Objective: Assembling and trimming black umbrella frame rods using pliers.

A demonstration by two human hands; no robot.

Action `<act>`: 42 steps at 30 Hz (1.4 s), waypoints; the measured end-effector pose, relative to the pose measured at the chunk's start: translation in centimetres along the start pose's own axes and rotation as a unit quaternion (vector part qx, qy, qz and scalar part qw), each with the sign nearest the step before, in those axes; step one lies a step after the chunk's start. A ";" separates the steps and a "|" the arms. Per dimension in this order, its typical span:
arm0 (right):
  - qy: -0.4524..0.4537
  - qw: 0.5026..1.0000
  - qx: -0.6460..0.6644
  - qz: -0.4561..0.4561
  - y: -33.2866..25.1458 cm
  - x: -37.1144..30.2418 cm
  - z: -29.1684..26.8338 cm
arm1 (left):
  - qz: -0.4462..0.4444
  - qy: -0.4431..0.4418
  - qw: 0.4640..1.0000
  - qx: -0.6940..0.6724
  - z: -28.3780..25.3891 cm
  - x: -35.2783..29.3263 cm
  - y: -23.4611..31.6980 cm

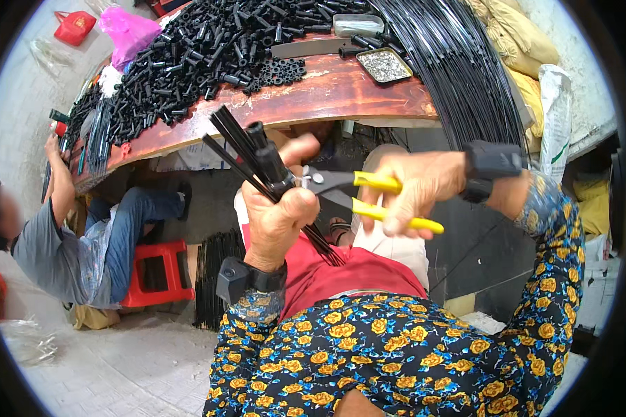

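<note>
My left hand (pixel 271 215) is closed round a bundle of thin black rods (pixel 236 139), whose ends fan out toward the upper left. A black plastic tube (pixel 266 156), shaped like the loose pieces on the table, stands among them in the same grip. In my right hand (pixel 417 187) are pliers (pixel 320 182) with yellow handles, which are spread apart. Their metal head lies beside my left thumb, at a small bit of pale wire (pixel 303 179) by the tube's base. Whether the jaws grip this wire is too small to tell.
Piled on the red-brown table (pixel 327 87) are black tubes (pixel 209 48), a metal tray (pixel 384 65) of small parts and long black rods (pixel 459 69). At the left, a co-worker (pixel 69 243) sits by a red stool (pixel 161 274). Yellow sacks (pixel 518 35) stand at the far right.
</note>
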State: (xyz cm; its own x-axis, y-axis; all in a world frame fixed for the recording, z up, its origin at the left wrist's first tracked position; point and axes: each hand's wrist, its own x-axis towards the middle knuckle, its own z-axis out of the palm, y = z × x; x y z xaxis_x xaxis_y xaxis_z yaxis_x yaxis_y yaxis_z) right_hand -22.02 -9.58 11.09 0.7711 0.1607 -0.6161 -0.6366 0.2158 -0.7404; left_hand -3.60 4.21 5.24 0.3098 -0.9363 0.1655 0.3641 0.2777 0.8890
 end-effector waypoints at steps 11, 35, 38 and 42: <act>0.464 0.485 -0.689 -0.274 -0.8 -0.7 2.1 | -0.017 -0.014 1.000 0.002 -1.3 0.8 -0.8; 0.015 0.997 -0.070 -0.027 0.3 -1.1 -0.9 | -0.032 -0.084 0.994 -0.067 -0.7 1.4 -1.3; 0.206 0.864 -0.410 -0.207 0.2 -0.5 -1.3 | -0.025 -0.049 0.998 -0.012 -1.0 1.3 -0.8; 0.482 0.461 -0.672 -0.322 0.0 -0.9 1.0 | -0.004 -0.045 0.999 -0.021 -1.2 1.7 -1.0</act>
State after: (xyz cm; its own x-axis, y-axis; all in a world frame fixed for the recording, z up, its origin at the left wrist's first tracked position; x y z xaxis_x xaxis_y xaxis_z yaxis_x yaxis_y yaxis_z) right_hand -22.70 -8.78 11.87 0.8539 -0.1639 0.4940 -0.2145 -0.9756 0.0471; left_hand -2.40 2.60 4.11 0.2281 -0.9532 0.1983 0.4036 0.2779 0.8717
